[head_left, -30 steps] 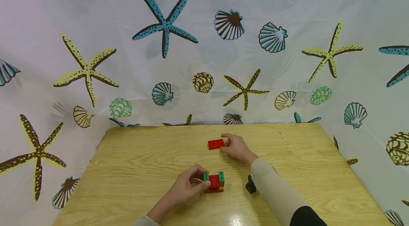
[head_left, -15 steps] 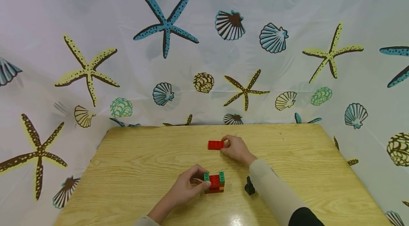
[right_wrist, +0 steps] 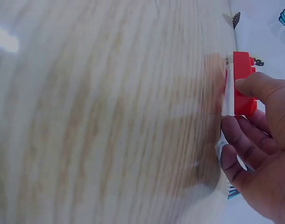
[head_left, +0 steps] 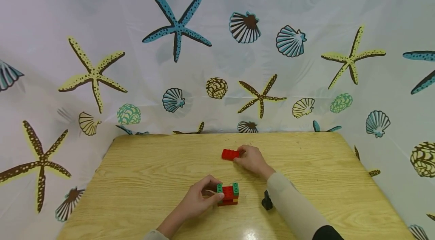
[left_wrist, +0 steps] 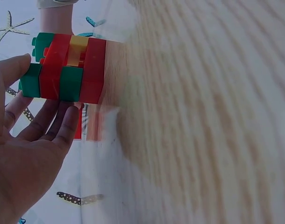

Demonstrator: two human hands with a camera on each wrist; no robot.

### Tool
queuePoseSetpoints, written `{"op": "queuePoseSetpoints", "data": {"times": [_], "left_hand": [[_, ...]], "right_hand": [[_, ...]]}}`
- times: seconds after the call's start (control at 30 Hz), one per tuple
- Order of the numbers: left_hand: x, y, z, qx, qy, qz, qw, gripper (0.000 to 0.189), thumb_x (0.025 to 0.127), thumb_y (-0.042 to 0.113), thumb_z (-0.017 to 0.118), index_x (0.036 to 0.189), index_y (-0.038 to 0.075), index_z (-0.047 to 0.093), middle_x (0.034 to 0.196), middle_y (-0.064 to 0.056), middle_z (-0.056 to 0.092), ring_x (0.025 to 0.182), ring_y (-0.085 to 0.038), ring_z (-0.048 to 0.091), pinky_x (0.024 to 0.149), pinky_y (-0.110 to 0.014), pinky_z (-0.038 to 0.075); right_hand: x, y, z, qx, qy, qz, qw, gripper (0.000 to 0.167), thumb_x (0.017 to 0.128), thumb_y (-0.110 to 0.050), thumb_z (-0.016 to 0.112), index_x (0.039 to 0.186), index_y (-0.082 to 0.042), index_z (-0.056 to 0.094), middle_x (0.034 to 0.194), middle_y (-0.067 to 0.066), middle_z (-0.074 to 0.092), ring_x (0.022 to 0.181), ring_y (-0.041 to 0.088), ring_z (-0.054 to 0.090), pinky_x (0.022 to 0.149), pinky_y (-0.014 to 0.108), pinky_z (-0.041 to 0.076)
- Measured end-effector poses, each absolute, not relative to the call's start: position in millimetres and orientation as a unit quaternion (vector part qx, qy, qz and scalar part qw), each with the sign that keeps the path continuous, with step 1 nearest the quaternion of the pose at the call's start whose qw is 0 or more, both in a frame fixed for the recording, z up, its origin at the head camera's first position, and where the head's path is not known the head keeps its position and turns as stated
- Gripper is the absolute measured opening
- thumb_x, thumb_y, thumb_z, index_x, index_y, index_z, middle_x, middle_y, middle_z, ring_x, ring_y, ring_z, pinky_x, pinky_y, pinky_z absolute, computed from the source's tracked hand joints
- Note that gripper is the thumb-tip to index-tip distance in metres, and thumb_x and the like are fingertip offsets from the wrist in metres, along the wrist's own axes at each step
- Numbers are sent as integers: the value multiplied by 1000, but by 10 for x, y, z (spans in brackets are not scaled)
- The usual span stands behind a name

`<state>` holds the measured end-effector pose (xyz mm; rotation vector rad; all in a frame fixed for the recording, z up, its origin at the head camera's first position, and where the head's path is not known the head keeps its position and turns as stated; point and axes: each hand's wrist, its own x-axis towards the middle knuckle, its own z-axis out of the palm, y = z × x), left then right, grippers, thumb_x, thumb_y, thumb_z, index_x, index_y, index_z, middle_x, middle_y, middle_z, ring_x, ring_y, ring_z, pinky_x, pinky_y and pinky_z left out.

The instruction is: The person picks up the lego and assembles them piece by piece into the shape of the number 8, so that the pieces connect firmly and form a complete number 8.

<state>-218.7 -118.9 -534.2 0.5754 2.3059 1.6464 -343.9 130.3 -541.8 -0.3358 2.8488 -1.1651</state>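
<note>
A small structure of red, green and yellow toy building bricks [head_left: 228,194] stands on the wooden table, with two green studded bricks on top. My left hand [head_left: 198,196] holds it from the left side, thumb at the near face. In the left wrist view its layered side [left_wrist: 73,70] shows, with the left fingers [left_wrist: 39,122] along it. Further back, my right hand [head_left: 252,160] pinches the right end of a long red brick [head_left: 230,154]. The right wrist view shows the thumb on this red brick [right_wrist: 241,74] and a thin gap between it and the tabletop.
A small black object [head_left: 267,200] stands beside the right forearm, partly behind the sleeve [head_left: 292,202]. The wooden table [head_left: 153,164] ends at a pale cloth [head_left: 204,59] printed with starfish and shells, which rises at the back and both sides.
The right thumb and fingers have closed on the red brick's right end, and the brick has tilted a little. The left hand and the brick structure have stayed in place.
</note>
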Motion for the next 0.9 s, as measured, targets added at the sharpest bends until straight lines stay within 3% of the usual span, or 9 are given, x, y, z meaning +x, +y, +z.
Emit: {"op": "queuePoseSetpoints", "data": {"times": [0.27, 0.47, 0.9], "left_hand": [[-2188, -1181, -5354, 195, 794, 564, 119, 35, 101, 29, 74, 126, 7, 65, 123, -7, 71, 111, -20, 69, 91, -24, 57], [-2188, -1183, -5330, 193, 795, 562, 121, 35, 102, 30, 73, 127, 8, 64, 122, -7, 71, 111, -21, 69, 93, -30, 58], [-2207, -1179, -5360, 194, 799, 557, 119, 37, 101, 32, 74, 126, 7, 64, 121, -5, 71, 111, -20, 70, 94, -31, 59]], "right_hand": [[-3309, 1325, -5330, -126, 912, -389, 36, 36, 95, -24, 79, 124, -5, 70, 116, 9, 73, 89, 17, 65, 77, 31, 56], [-3180, 1307, -5209, -136, 912, -387, 23, 37, 94, -24, 78, 126, -5, 70, 118, 8, 74, 88, 16, 63, 75, 30, 56], [-2938, 1347, -5034, -178, 898, -402, 0, 35, 92, -18, 79, 123, -6, 71, 113, 6, 75, 75, 15, 61, 61, 23, 50]]}}
